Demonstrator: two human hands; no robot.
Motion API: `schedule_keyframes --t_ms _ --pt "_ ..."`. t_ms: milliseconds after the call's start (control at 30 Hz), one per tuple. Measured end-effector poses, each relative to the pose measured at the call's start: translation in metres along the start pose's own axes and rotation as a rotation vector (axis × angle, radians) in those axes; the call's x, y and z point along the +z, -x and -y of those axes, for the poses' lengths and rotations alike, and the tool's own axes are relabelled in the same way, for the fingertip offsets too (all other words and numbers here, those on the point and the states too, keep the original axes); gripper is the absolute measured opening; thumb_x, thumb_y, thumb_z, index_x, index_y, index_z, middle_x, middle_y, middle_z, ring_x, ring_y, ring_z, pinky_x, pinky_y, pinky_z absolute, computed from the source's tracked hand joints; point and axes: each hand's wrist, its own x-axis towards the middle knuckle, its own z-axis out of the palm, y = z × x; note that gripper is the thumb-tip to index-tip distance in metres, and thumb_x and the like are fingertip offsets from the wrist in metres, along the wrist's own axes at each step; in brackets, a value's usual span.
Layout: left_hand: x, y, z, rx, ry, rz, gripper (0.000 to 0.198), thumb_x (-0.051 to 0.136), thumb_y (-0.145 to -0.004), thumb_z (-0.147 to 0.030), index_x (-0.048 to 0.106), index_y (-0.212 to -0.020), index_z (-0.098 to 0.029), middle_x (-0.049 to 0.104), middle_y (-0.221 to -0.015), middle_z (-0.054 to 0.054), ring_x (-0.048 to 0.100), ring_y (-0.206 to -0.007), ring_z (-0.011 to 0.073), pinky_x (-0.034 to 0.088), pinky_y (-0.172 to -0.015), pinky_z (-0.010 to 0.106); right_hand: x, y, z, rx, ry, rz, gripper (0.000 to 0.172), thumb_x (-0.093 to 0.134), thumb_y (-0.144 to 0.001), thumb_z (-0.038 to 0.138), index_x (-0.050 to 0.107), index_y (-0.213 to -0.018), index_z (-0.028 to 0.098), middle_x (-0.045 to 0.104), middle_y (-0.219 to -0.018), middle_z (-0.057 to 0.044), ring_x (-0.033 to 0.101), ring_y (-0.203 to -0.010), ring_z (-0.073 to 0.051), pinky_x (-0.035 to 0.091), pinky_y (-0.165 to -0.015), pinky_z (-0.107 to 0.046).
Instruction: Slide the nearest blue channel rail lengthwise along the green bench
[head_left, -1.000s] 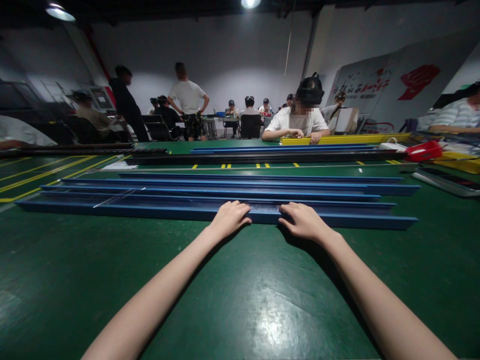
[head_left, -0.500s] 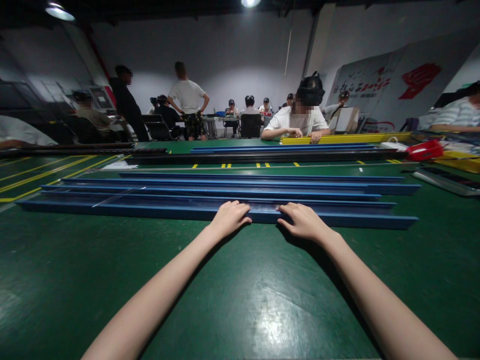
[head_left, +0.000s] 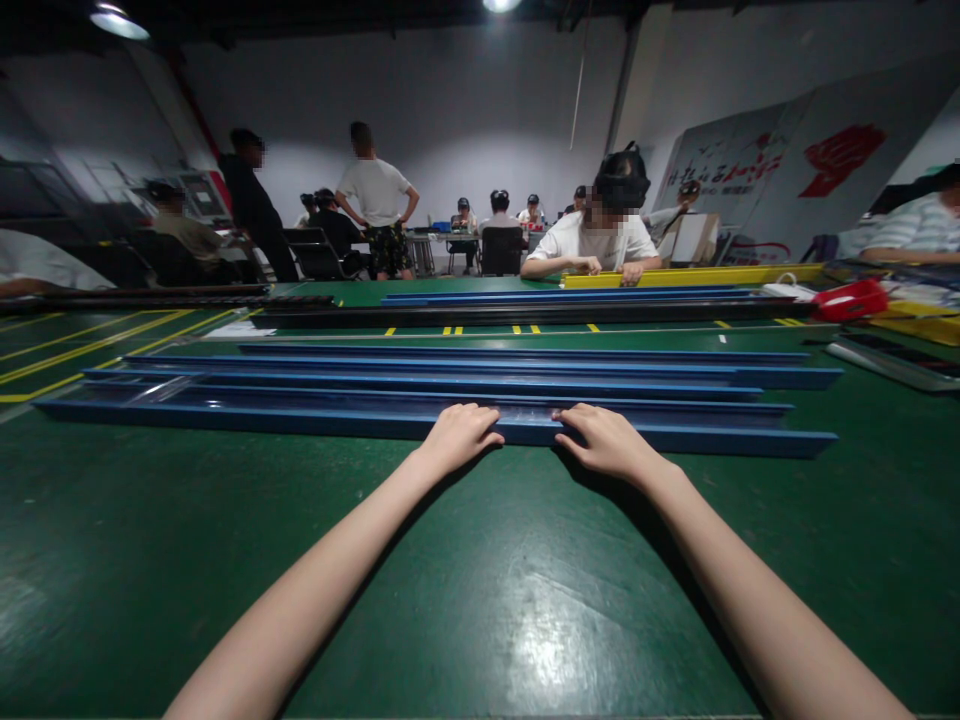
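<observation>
- The left hand (head_left: 459, 436) is laid palm down on the nearest blue channel (head_left: 300, 420), fingers curled over its near edge and resting on the top, so the channel is loosely gripped at its rim.
- The right hand (head_left: 606, 440) is placed in the same way on that channel, just beside the left hand, fingers bent over the near wall and thumb pointing inward.
- The nearest blue channel is seen lying flat and crosswise on the green desk (head_left: 480, 600), stretching well past both hands to left and right.
- Further blue channels (head_left: 480, 375) are laid parallel behind it, close together, each also running crosswise.
- A dark rail (head_left: 525, 315) is seen beyond them, with yellow dashes marked on the desk along it.
- A red object (head_left: 847, 300) and a yellow strip (head_left: 690, 278) are placed at the far right of the desk.
- A person in a white shirt (head_left: 596, 240) is seated at the far side, hands on the desk; other people are seen farther back.
</observation>
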Motion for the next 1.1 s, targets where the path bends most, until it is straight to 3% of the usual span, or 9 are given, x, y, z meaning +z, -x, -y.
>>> schedule_keyframes --t_ms 500,1100 --pt "0.0021 -0.0002 0.0023 -0.005 0.045 0.002 0.023 0.051 -0.082 -0.041 0.053 -0.089 -0.02 0.066 -0.09 0.004 0.061 -0.086 0.0195 0.043 -0.069 0.026 -0.0025 -0.0013 0.0009 0.022 -0.04 0.029 0.024 0.044 -0.083 0.026 0.06 -0.099 0.018 0.063 -0.101 -0.01 0.056 -0.095 -0.019 0.039 -0.077 -0.026" --pt "0.0034 -0.0024 0.0045 -0.121 0.109 -0.007 0.03 0.055 -0.076 -0.049 0.052 -0.08 -0.019 0.066 -0.084 0.005 0.062 -0.079 0.0218 0.041 -0.063 0.026 -0.0036 -0.0026 -0.0002 0.043 -0.061 0.039 0.027 0.045 -0.082 0.024 0.06 -0.104 0.02 0.063 -0.101 -0.008 0.057 -0.093 -0.019 0.039 -0.076 -0.026"
